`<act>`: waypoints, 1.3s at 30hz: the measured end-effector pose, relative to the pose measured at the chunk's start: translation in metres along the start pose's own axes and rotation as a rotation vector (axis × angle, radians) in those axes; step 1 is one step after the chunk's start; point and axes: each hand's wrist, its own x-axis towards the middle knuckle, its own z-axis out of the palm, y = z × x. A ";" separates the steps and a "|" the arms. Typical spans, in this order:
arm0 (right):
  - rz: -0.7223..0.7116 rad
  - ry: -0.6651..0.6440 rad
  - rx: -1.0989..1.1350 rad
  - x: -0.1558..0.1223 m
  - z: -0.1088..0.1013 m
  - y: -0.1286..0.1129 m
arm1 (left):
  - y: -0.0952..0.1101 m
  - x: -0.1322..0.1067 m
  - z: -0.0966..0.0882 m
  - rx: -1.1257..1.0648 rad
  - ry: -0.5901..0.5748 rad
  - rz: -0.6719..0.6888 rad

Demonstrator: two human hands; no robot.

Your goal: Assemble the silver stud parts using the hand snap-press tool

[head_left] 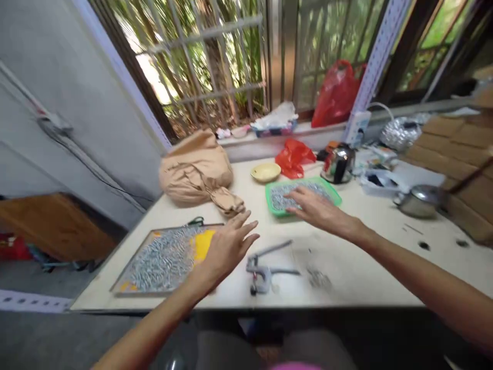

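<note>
My left hand (230, 240) hovers over the right side of a shallow tray (115, 285) with a yellow bottom, its fingers stretched out and holding nothing. Many small silvery metal parts (165, 259) lie heaped in that tray. Over the front of a green plastic basket (338, 200) is my right hand (314, 204), fingers spread and nothing held. Small grey metal pieces (279, 198) fill the basket. Between the hands, nearer the table edge, lies a metal hand-press plier (264, 272) with two long handles. A small loose pile of metal bits (319, 279) sits beside it, too blurred to name.
A tan cloth sack (192, 172) slumps at the back left. Behind the basket are a yellow bowl (265, 172) and a red plastic bag (295, 158). A kettle (339, 163), a steel teapot (421, 199) and cardboard (442, 149) stand to the right. Green scissor handles (196, 221) show behind the tray.
</note>
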 end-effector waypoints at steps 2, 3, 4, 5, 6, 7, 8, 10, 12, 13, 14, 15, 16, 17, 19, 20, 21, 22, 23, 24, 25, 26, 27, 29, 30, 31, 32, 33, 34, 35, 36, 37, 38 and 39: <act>0.036 0.009 0.015 -0.041 0.003 0.007 | 0.023 -0.028 0.018 -0.094 0.075 -0.011; 0.056 0.007 0.024 -0.061 0.008 0.009 | 0.031 -0.041 0.027 -0.131 0.101 -0.031; 0.071 0.002 0.033 -0.079 0.014 0.010 | 0.037 -0.053 0.037 -0.157 0.121 -0.050; 0.076 -0.007 0.046 -0.097 0.022 0.010 | 0.042 -0.065 0.046 -0.172 0.139 -0.066; 0.078 -0.012 0.059 -0.113 0.031 0.009 | 0.045 -0.075 0.053 -0.181 0.158 -0.082; 0.075 -0.015 0.071 -0.127 0.041 0.008 | 0.048 -0.084 0.058 -0.185 0.177 -0.099; 0.068 -0.016 0.083 -0.140 0.050 0.006 | 0.050 -0.091 0.062 -0.189 0.195 -0.117; 0.058 -0.010 0.101 -0.158 0.067 0.001 | 0.052 -0.104 0.064 -0.199 0.225 -0.162; 0.044 0.005 0.101 -0.166 0.080 -0.006 | 0.051 -0.115 0.061 -0.209 0.234 -0.220; 0.028 0.010 0.093 -0.166 0.084 -0.010 | 0.050 -0.120 0.059 -0.211 0.230 -0.250; 0.006 0.011 0.079 -0.163 0.088 -0.014 | 0.048 -0.124 0.057 -0.209 0.222 -0.279; -0.020 0.006 0.059 -0.158 0.091 -0.017 | 0.045 -0.129 0.055 -0.203 0.214 -0.306; -0.048 -0.007 0.037 -0.152 0.093 -0.021 | 0.042 -0.132 0.053 -0.193 0.209 -0.327; -0.076 -0.026 0.016 -0.144 0.095 -0.023 | 0.039 -0.136 0.052 -0.182 0.209 -0.344; -0.118 -0.069 -0.017 -0.126 0.101 -0.027 | 0.035 -0.140 0.053 -0.167 0.223 -0.375; -0.137 -0.092 -0.025 -0.117 0.103 -0.028 | 0.033 -0.141 0.054 -0.171 0.227 -0.387; -0.152 -0.114 -0.031 -0.110 0.107 -0.028 | 0.033 -0.142 0.056 -0.182 0.226 -0.396; -0.162 -0.134 -0.037 -0.103 0.110 -0.028 | 0.033 -0.142 0.058 -0.198 0.219 -0.401; -0.168 -0.150 -0.044 -0.099 0.114 -0.027 | 0.034 -0.141 0.061 -0.213 0.211 -0.405; -0.171 -0.159 -0.052 -0.096 0.118 -0.025 | 0.035 -0.141 0.064 -0.227 0.203 -0.409; -0.170 -0.163 -0.060 -0.094 0.122 -0.023 | 0.035 -0.140 0.068 -0.238 0.197 -0.413; -0.164 -0.162 -0.065 -0.094 0.126 -0.021 | 0.035 -0.139 0.072 -0.246 0.196 -0.420; -0.155 -0.158 -0.067 -0.094 0.130 -0.019 | 0.035 -0.138 0.076 -0.250 0.200 -0.427; -0.138 -0.153 -0.064 -0.097 0.136 -0.014 | 0.031 -0.139 0.085 -0.255 0.215 -0.435; -0.132 -0.152 -0.060 -0.098 0.139 -0.012 | 0.029 -0.140 0.090 -0.256 0.223 -0.434; -0.131 -0.152 -0.058 -0.099 0.141 -0.011 | 0.027 -0.142 0.094 -0.257 0.230 -0.427; -0.133 -0.151 -0.057 -0.100 0.142 -0.010 | 0.025 -0.144 0.097 -0.257 0.236 -0.417; -0.137 -0.149 -0.058 -0.100 0.143 -0.010 | 0.023 -0.146 0.100 -0.258 0.245 -0.405; -0.139 -0.146 -0.061 -0.100 0.143 -0.010 | 0.022 -0.148 0.103 -0.258 0.258 -0.394; -0.139 -0.144 -0.067 -0.100 0.143 -0.010 | 0.022 -0.149 0.105 -0.255 0.278 -0.385; -0.137 -0.143 -0.074 -0.100 0.143 -0.010 | 0.022 -0.150 0.107 -0.251 0.303 -0.379; -0.134 -0.142 -0.080 -0.100 0.143 -0.011 | 0.022 -0.150 0.108 -0.246 0.329 -0.375; -0.131 -0.142 -0.086 -0.099 0.143 -0.011 | 0.023 -0.150 0.110 -0.242 0.356 -0.374; -0.130 -0.142 -0.089 -0.100 0.143 -0.011 | 0.023 -0.150 0.111 -0.238 0.379 -0.372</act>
